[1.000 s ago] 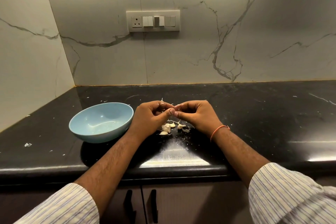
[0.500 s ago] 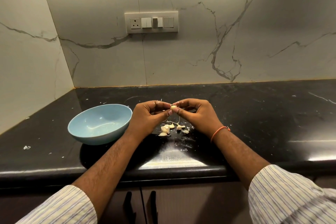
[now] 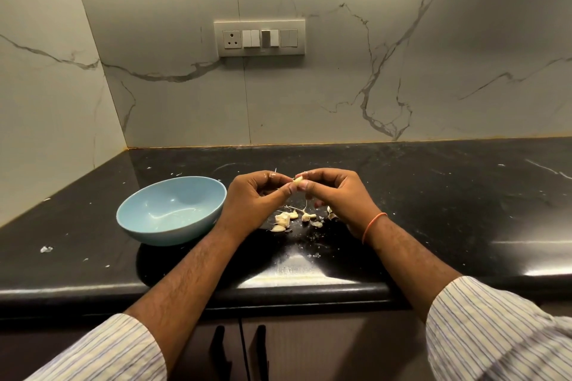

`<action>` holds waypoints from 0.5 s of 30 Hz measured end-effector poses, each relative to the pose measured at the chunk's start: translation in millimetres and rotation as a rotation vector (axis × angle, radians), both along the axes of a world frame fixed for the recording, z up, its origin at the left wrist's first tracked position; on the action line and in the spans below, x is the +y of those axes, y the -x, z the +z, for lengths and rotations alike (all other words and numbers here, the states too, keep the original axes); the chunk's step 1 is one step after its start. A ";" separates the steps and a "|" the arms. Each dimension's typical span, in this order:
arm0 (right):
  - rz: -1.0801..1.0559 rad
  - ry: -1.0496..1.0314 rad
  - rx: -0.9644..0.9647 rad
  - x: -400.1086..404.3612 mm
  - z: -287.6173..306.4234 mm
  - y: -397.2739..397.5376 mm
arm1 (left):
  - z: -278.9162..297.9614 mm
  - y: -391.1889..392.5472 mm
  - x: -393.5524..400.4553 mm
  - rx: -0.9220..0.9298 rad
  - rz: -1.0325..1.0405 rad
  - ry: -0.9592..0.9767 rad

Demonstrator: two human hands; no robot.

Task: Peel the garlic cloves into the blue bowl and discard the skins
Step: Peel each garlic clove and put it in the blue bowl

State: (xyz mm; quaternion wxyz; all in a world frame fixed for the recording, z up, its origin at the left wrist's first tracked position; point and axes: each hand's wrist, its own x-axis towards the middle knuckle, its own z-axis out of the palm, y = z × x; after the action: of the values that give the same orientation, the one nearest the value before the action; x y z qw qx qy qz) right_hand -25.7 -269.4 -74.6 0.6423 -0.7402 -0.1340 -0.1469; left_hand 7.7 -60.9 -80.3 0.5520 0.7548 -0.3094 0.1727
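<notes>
My left hand and right hand pinch one garlic clove above the counter; squeezed, it may slip past the blue bowl.

Clove mostly behind fingertips

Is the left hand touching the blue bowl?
Cannot tell. In the head view the left hand overlaps the blue bowl rim, raised to pinch the garlic clove.
</notes>
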 end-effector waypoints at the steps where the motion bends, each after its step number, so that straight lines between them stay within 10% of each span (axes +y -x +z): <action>1: 0.003 -0.001 0.014 0.0 -0.3 -0.3 | -0.3 -0.2 -0.4 -0.006 0.007 -0.003; 15: -0.011 -0.020 0.003 0.9 -2.8 -2.8 | -2.9 1.9 -1.0 -0.078 0.071 -0.076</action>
State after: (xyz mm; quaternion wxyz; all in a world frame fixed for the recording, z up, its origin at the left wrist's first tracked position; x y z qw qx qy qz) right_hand -22.9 -268.5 -77.3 0.6492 -0.7345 -0.1275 -0.1507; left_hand 5.8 -62.0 -83.1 0.5039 0.7785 -0.3100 0.2094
